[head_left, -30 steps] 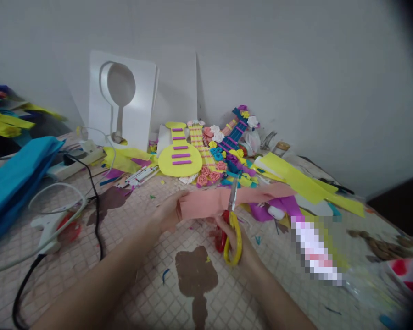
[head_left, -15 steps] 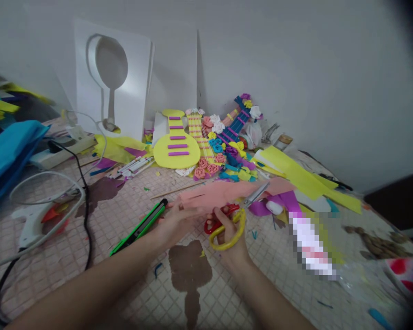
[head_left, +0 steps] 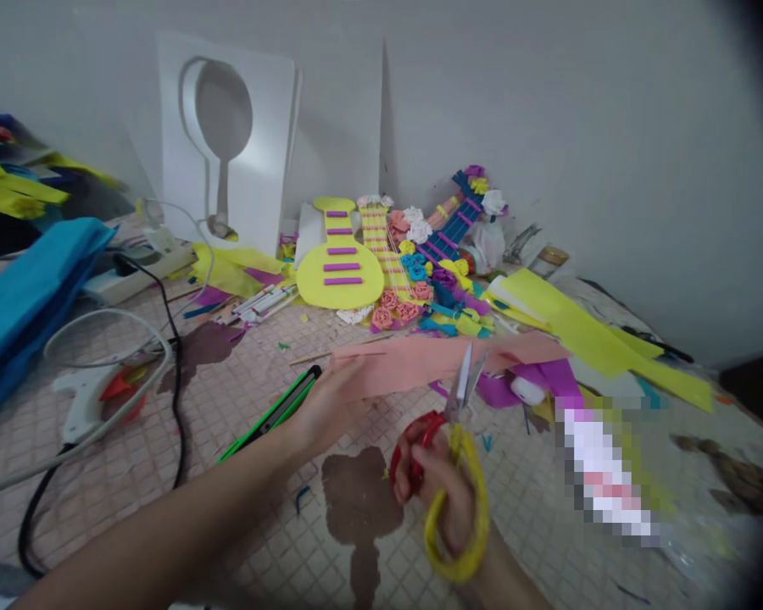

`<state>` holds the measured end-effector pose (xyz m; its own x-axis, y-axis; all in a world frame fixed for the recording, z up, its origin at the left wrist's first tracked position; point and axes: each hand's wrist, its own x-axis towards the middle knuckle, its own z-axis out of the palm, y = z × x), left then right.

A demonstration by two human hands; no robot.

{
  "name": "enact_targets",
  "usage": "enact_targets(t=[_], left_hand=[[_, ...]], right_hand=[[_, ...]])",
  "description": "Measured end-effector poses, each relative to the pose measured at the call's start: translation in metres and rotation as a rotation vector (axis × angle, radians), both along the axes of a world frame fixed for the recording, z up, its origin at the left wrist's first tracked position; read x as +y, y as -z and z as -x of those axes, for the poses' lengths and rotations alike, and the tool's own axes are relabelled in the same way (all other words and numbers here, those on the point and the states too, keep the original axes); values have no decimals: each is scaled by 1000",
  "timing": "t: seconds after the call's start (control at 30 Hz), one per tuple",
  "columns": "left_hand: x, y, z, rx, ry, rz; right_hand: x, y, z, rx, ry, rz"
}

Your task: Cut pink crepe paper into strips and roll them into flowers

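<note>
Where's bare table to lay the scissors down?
Two patches: the table between the black cable and the green cutter, and again right of the scissors, below the pink strip, bar a few scraps. Crowded: the back by the yellow guitar, and the glue gun side.

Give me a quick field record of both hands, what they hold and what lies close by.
left hand: pinches the left end of the pink paper strip
right hand: fingers through the red and yellow handles of the scissors
blades: parted, pointing up at the strip's lower edge; cannot tell whether paper sits between them
beside left hand: green utility knife, lying flat
far left: white glue gun with its cable
behind strip: yellow guitar cutout
</note>
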<state>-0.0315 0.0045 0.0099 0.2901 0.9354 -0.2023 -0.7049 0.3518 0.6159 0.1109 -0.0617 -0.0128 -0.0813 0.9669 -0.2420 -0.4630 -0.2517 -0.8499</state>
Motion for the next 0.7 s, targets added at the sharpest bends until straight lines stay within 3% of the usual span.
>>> enact_targets(t=[0.1, 0.17, 0.37, 0.53, 0.7], left_hand=[[0, -2, 0, -5, -46, 28], [0, -4, 1, -15, -64, 23], [-2, -11, 3, -22, -65, 58], [1, -16, 7, -103, -92, 61], [2, -22, 11, -155, -89, 41]], right_hand=[[-22, 12, -7, 35, -273, 102], [-36, 18, -10, 45, -367, 139], [-57, 11, -12, 11, -362, 207], [-54, 8, -13, -145, -367, 202], [-54, 12, -9, -169, -392, 209]])
